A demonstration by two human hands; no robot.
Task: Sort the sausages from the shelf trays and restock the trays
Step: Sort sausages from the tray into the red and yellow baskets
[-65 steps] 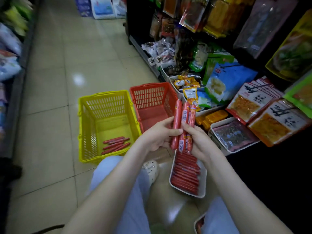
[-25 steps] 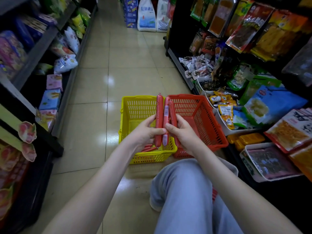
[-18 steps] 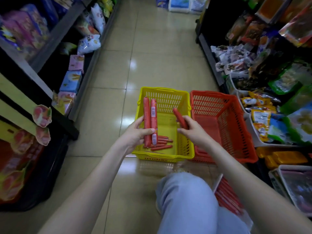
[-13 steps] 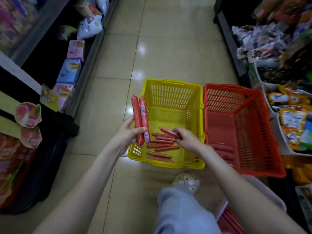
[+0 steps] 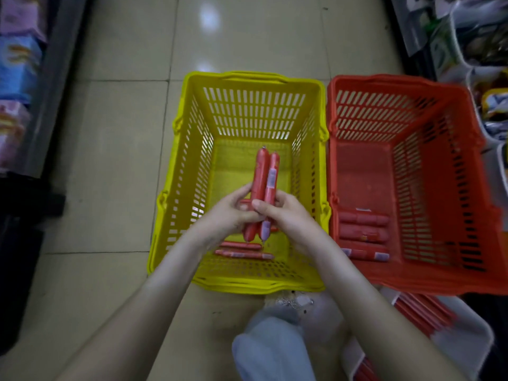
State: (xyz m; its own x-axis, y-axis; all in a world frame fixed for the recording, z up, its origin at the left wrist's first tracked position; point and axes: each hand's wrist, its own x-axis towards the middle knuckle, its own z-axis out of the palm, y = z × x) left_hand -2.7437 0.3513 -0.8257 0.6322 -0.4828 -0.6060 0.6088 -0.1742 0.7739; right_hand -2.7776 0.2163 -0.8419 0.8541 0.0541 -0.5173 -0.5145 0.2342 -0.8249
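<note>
Head view: two sausages [image 5: 263,171] in left hand [image 5: 232,215], right hand [image 5: 290,218]; two baskets [image 5: 189,171] [image 5: 406,177]

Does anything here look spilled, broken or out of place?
Nothing looks spilled or damaged. The left hand and right hand hold two red plastic-wrapped sausages upright over the yellow plastic basket; loose sausages lie flat in it and in the red plastic basket. Only oddity: the white tray of sausages seems to sit on the floor.

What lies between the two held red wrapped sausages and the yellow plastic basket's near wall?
Loose red sausages lying crosswise on the basket floor; head view.
</note>
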